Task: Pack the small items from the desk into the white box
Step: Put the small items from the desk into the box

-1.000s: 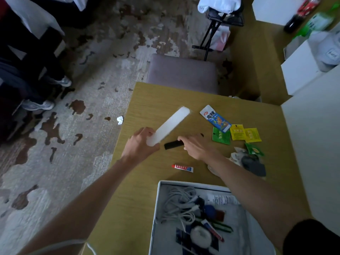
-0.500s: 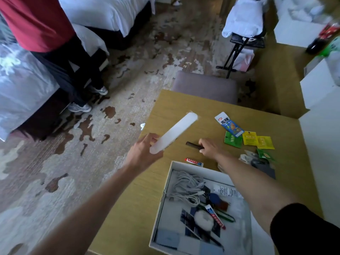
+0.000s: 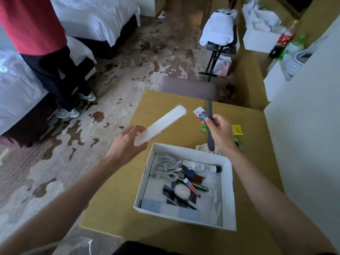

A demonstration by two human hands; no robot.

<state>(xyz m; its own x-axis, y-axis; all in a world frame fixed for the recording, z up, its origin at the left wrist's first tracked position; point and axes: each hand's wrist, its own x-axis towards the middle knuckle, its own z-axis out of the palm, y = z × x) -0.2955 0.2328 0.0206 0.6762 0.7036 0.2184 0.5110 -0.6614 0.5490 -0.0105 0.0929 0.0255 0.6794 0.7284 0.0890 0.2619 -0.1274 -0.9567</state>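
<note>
The white box (image 3: 229, 190) sits open on the wooden desk (image 3: 119, 214), holding a white cable, a tube, toothpaste and other small items. My left hand (image 3: 127, 144) grips a long white plastic sleeve (image 3: 163, 124) by its near end, above the desk's left edge. My right hand (image 3: 219, 133) holds a black comb (image 3: 209, 126) upright above the box's far rim. Behind that hand lie a blue-white packet (image 3: 199, 113), green sachets and a yellow sachet (image 3: 237, 130), partly hidden.
A padded stool (image 3: 187, 87) stands at the desk's far edge. A person in a red top stands at the left by a bed (image 3: 95, 17). A folding rack (image 3: 220, 43) with white cloth, a white wall panel (image 3: 303, 126) and bottles are at the right.
My right hand picked the black comb up off the desk and raised it upright. The left hand kept the white sleeve lifted. The camera view rose and pulled back, showing more of the box.
</note>
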